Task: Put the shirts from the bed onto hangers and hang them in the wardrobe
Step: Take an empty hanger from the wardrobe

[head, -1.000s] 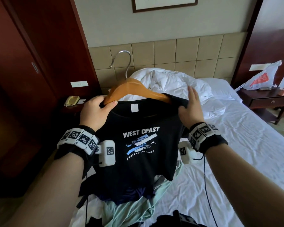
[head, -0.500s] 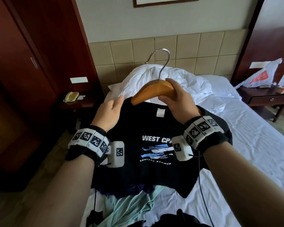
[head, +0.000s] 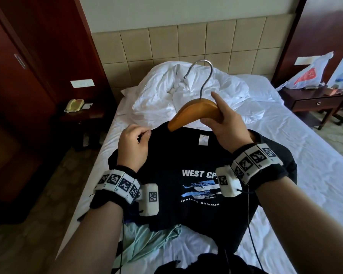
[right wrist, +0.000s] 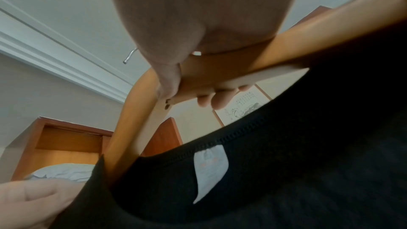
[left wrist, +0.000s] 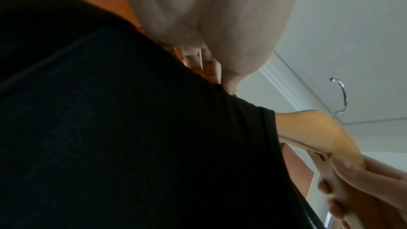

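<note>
A black T-shirt (head: 188, 155) printed "WEST COAST" hangs over the bed on a wooden hanger (head: 194, 111) with a steel hook (head: 203, 76). My right hand (head: 224, 123) grips the hanger's middle, seen from below as fingers wrapped round the hanger (right wrist: 220, 69). The hanger's left arm goes into the shirt's collar (right wrist: 123, 161). My left hand (head: 136, 143) pinches the shirt's left shoulder; its thumb presses the black T-shirt (left wrist: 132, 128) fabric. A pale green shirt (head: 147, 242) and another dark garment (head: 202, 264) lie on the bed below.
The white bed (head: 305, 175) has a crumpled duvet (head: 186, 89) at its head. A dark wooden wardrobe (head: 18, 76) stands at the left. A nightstand with a phone (head: 74, 104) sits beside it. Another nightstand (head: 313, 101) with a plastic bag (head: 309, 74) stands at the right.
My right hand moved from the shirt's right shoulder to the hanger's middle and now grips it. The left hand let go of the hanger end and pinches the shirt's shoulder. The hanger shifted right.
</note>
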Available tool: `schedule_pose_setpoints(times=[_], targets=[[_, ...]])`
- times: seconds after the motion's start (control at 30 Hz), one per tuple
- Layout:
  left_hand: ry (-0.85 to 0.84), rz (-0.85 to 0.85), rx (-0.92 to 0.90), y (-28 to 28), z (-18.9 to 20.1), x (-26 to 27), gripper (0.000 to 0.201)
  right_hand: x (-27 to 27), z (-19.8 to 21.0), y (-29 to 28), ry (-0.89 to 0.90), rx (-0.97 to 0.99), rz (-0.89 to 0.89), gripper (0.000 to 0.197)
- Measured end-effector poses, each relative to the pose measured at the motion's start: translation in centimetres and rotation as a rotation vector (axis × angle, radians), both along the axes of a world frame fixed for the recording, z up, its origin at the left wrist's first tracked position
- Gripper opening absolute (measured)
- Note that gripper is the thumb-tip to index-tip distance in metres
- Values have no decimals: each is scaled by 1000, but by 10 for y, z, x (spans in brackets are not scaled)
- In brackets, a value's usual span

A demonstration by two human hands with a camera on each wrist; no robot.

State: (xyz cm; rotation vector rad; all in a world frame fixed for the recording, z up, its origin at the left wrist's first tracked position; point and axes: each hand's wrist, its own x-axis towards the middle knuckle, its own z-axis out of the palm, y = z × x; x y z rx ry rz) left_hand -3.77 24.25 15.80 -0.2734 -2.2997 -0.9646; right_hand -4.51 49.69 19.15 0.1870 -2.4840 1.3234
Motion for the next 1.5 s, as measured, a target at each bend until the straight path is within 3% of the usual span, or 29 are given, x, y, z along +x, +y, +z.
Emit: schedule_pose_setpoints(times=[0.4,0.57,0.63,0.83,1.0,1.13,1.23,1.37,1.43,1.5], targets=[[-39,-29,-7,-2,-8,-8,11,-3,-6,6,1,66,-51,70],[-324,44,17,-20,-2,-11,29,-11,-3,8,44,24,-18,72],[-356,11,-19,-24,4,-9,30,-14,1,8,55,-9,0,72],[-327,-20,-7,-30,18,-10,33,-19,17,-1,99,-36,38,73],[-47,-104,-200,-5,39,-11,55,-15,34,-19,148,-49,86,72],[53,-114,-189,18,57,-14,46,-13,42,-33,161,-44,105,68],[61,-76,-199,16,62,-18,42,-13,44,-23,155,-89,61,53],[56,6,-222,5,70,-24,41,-21,35,14,63,137,-253,30],[57,35,-247,0,74,-27,43,-24,29,24,-61,298,-278,27],[49,41,-252,0,79,-27,43,-25,28,26,-79,332,-283,21]])
